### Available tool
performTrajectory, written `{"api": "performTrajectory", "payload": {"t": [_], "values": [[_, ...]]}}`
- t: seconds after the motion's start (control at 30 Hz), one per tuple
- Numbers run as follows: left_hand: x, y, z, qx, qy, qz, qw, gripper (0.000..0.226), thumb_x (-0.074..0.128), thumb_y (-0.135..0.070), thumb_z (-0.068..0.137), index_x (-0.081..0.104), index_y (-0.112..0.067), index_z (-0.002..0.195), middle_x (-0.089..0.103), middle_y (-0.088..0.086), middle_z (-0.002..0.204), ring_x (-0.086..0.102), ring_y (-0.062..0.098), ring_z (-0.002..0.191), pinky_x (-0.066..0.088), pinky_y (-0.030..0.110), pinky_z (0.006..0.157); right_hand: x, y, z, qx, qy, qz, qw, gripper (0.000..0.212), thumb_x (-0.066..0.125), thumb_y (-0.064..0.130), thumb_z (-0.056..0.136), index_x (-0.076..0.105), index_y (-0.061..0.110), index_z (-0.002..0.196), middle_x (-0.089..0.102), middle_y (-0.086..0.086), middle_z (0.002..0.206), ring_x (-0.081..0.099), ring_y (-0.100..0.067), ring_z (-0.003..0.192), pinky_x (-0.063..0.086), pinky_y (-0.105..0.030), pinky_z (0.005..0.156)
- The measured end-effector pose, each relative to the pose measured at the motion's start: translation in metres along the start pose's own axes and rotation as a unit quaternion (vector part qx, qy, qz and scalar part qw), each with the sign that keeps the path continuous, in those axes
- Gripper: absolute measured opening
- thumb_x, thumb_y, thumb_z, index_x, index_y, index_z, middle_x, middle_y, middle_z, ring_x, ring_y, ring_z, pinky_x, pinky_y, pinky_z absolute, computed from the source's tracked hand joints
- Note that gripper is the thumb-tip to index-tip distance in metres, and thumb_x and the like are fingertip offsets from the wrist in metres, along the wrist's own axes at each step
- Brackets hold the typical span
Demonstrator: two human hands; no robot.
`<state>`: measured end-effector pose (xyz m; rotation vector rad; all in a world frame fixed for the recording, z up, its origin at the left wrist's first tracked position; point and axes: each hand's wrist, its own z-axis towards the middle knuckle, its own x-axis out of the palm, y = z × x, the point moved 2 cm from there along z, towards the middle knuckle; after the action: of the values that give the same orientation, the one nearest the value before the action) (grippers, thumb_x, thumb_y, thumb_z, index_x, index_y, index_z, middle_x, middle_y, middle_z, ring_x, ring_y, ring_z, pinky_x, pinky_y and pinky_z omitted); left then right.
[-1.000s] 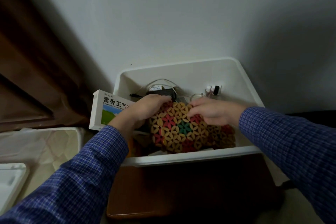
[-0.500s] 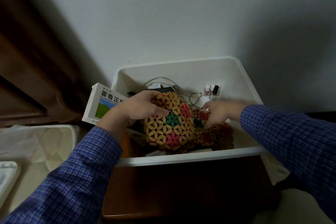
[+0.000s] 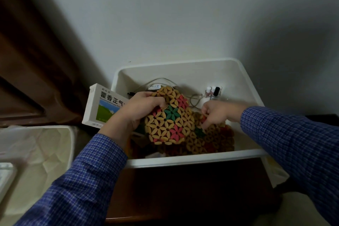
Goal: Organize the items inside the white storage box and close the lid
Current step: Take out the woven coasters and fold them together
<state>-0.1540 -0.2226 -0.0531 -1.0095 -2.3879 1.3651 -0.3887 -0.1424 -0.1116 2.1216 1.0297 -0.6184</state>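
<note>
White storage box [image 3: 185, 158] open on dark wooden stand [image 3: 183, 189], left hand [image 3: 136, 111] gripping tilted floral mat [image 3: 167, 115], right hand [image 3: 217, 113] pinching lower mat [image 3: 211, 139], medicine carton [image 3: 102, 105] reading 藿香正气 at nine o'clock, nail polish bottles [image 3: 212, 91] at one o'clock

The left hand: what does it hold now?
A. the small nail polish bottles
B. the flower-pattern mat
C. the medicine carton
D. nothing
B: the left hand has its fingers curled over the upper edge of the flower-pattern mat, lifting it tilted inside the white storage box.
</note>
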Motion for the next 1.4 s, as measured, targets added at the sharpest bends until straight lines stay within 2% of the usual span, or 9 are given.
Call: {"api": "performTrajectory", "payload": {"t": [0.17,0.4,0.6,0.77,0.83,0.9,0.97,1.2,1.4], "values": [[0.002,0.002,-0.002,-0.015,0.035,-0.016,0.999,0.041,0.073,-0.017,0.072,0.069,-0.009,0.112,0.077,0.016,0.097,0.075,0.03,0.09,0.061,0.043,0.083,-0.018,0.005,-0.016,-0.053,0.034,0.133,0.989,0.017,0.071,0.013,0.091,0.061,0.009,0.105,0.068,-0.012,0.114,0.066,-0.03,0.103,0.053,-0.04,0.085],[0.008,0.001,-0.002,-0.015,0.091,-0.073,0.993,0.046,0.072,-0.021,0.074,0.066,-0.007,0.117,0.075,0.018,0.108,0.073,0.033,0.098,0.06,0.042,0.08,-0.035,0.025,-0.034,-0.144,0.163,0.439,0.872,0.045,0.05,-0.003,0.097,0.047,0.01,0.14,0.062,-0.018,0.134,0.063,-0.033,0.121,0.052,-0.051,0.101],[0.006,0.002,-0.002,0.003,0.065,-0.068,0.996,0.042,0.071,-0.022,0.08,0.065,-0.008,0.119,0.075,0.017,0.109,0.072,0.033,0.102,0.056,0.049,0.093,-0.029,0.027,-0.032,-0.155,0.203,0.502,0.826,0.054,0.044,-0.001,0.099,0.036,0.014,0.15,0.058,-0.019,0.14,0.058,-0.035,0.128,0.042,-0.057,0.11],[0.006,-0.001,-0.004,0.051,0.053,-0.119,0.99,0.023,0.064,-0.009,0.091,0.066,-0.004,0.113,0.074,0.021,0.108,0.072,0.034,0.101,0.06,0.044,0.081,-0.032,0.025,-0.03,-0.125,0.219,0.587,0.77,0.04,0.035,0.023,0.107,0.047,0.009,0.143,0.06,-0.017,0.138,0.062,-0.031,0.124,0.049,-0.051,0.101],[0.007,-0.004,-0.006,0.068,0.033,-0.171,0.982,0.019,0.062,-0.008,0.092,0.065,-0.004,0.111,0.074,0.02,0.106,0.073,0.033,0.098,0.06,0.04,0.075,-0.036,0.019,-0.025,-0.068,0.122,0.558,0.818,0.036,0.04,0.025,0.106,0.056,0.007,0.133,0.067,-0.016,0.128,0.072,-0.024,0.102,0.059,-0.041,0.083],[0.007,-0.008,-0.009,0.074,0.022,-0.237,0.968,0.02,0.058,-0.009,0.094,0.063,-0.004,0.113,0.073,0.021,0.108,0.074,0.031,0.095,0.061,0.037,0.072,-0.036,0.006,-0.019,0.0,-0.029,0.34,0.94,0.028,0.054,0.012,0.099,0.061,0.007,0.126,0.07,-0.011,0.119,0.072,-0.017,0.091,0.062,-0.033,0.074],[0.009,-0.011,-0.012,0.067,0.037,-0.304,0.95,0.026,0.054,-0.011,0.096,0.06,-0.001,0.118,0.072,0.021,0.113,0.073,0.03,0.096,0.062,0.039,0.078,-0.027,-0.003,-0.013,0.04,-0.052,0.142,0.988,0.038,0.063,0.009,0.093,0.057,0.008,0.131,0.066,-0.006,0.116,0.066,-0.017,0.097,0.06,-0.031,0.074],[0.009,-0.015,-0.021,0.071,0.11,-0.457,0.88,0.034,0.045,-0.014,0.098,0.056,0.001,0.127,0.07,0.021,0.115,0.071,0.031,0.1,0.062,0.043,0.082,0.01,-0.004,-0.001,0.039,0.043,0.032,0.998,0.102,0.091,0.041,0.066,0.037,0.018,0.149,0.053,-0.005,0.139,0.056,-0.025,0.121,0.05,-0.042,0.104],[0.011,-0.01,-0.018,0.068,0.122,-0.472,0.871,0.048,0.053,-0.013,0.092,0.049,0.002,0.137,0.058,0.026,0.137,0.059,0.037,0.123,0.053,0.049,0.099,0.01,-0.002,0.002,0.06,0.018,0.056,0.996,0.123,0.095,0.043,0.057,0.025,0.018,0.155,0.035,-0.007,0.157,0.041,-0.029,0.139,0.042,-0.043,0.111]]}}
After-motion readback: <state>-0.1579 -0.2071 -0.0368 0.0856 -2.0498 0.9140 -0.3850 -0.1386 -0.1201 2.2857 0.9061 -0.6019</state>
